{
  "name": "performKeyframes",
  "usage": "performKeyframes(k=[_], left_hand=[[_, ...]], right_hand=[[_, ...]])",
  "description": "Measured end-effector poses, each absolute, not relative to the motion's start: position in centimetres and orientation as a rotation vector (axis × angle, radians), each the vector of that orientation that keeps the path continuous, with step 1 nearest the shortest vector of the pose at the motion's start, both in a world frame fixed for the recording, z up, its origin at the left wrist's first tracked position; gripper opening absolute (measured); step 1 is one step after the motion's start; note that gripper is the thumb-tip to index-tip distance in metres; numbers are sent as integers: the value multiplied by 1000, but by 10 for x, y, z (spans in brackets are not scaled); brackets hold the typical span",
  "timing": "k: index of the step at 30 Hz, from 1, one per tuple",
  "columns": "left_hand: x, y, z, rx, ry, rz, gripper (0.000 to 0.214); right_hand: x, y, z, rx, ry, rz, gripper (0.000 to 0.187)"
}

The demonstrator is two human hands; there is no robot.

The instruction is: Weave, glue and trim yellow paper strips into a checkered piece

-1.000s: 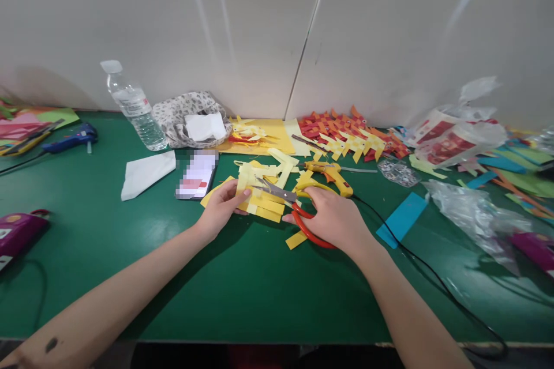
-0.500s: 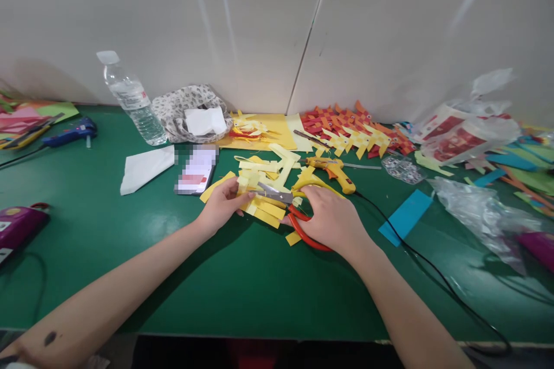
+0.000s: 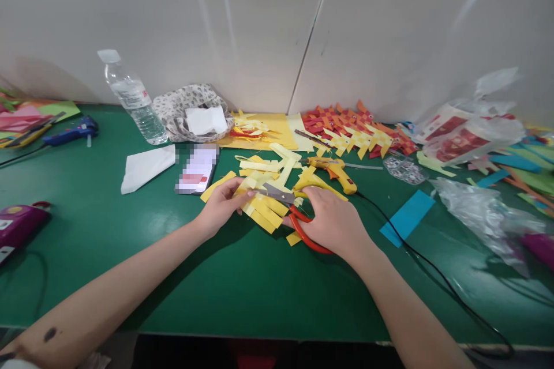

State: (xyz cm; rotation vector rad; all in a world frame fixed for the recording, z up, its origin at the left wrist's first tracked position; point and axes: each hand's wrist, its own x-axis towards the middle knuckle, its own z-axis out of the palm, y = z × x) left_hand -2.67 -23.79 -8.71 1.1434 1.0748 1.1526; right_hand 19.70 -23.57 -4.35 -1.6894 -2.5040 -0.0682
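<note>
My left hand (image 3: 225,203) pinches a piece of woven yellow paper (image 3: 266,210) whose strips stick out to the right. In my right hand (image 3: 331,216) is a pair of scissors (image 3: 305,230) with red and yellow handles, my fingers through the loops. The scissor blades point left and lie at the paper strips, close to my left fingertips. Behind the hands lie loose pale yellow paper strips (image 3: 285,164). A yellow glue gun (image 3: 335,172) rests just beyond my right hand.
A phone (image 3: 198,168), a white tissue (image 3: 148,168) and a water bottle (image 3: 134,98) stand left. Woven red paper fish (image 3: 337,118) are piled along the wall. To the right lie blue paper (image 3: 407,218), a black cord (image 3: 426,259) and a plastic bag (image 3: 485,213).
The woven yellow paper has tilted slightly, its strips now fanned lower to the right. The scissor blades look more closed on the strips. Both hands stay in nearly the same place.
</note>
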Motion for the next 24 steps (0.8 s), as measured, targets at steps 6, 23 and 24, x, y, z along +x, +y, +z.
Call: performKeyframes(k=[6,23,24], left_hand=[[-26,-238,-87,1104,1009,1195,24],[-22,-237,-88,1082,1107,1242,30],[-21,-238,-87,1061,1098,1239,30]], right_hand=[[198,-235,-43,-1651,-2524,26,44],[201,-234,-44,-1607,-2456,-2,51],[201,-234,-44,-1620,-2457,-7,52]])
